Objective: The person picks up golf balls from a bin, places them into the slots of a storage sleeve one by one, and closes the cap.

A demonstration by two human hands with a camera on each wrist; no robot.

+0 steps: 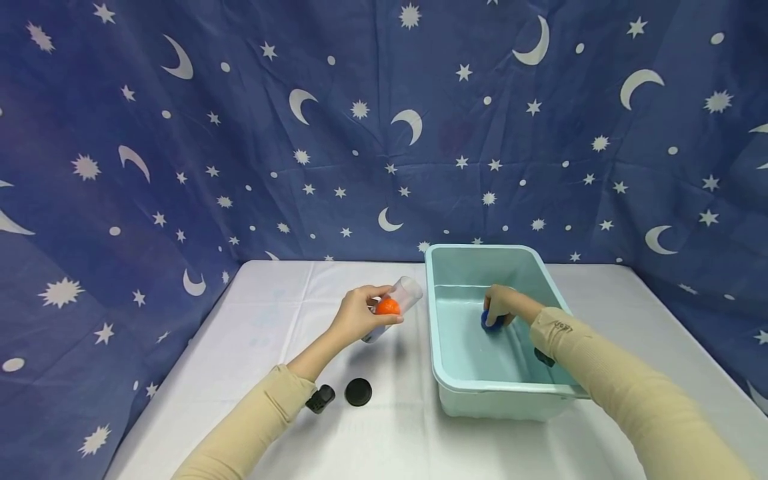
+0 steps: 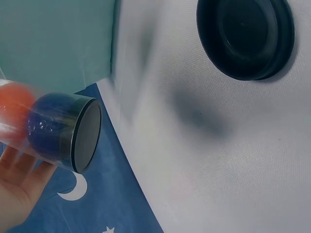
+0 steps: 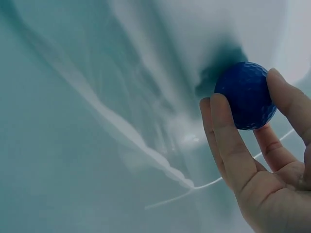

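My left hand (image 1: pixel 353 320) grips a clear plastic tube (image 1: pixel 411 291), tilted above the white table, its thumb and fingers on either side. Inside the tube are an orange ball (image 1: pixel 388 307) and, nearer its dark-rimmed end, a dark blue ball (image 2: pixel 46 124). My right hand (image 1: pixel 503 302) reaches down into the light teal bin (image 1: pixel 440 360). Between its thumb and fingertips it pinches a dimpled blue golf ball (image 3: pixel 245 95), close over the bin's floor in the head view.
A round black lid (image 1: pixel 358 392) lies on the white table (image 1: pixel 270 320) in front of my left hand, left of the bin. Behind the table hangs a blue cloth (image 1: pixel 348 167) with white moons and stars. Black wrist cameras (image 1: pixel 321 399) show beneath the sleeves.
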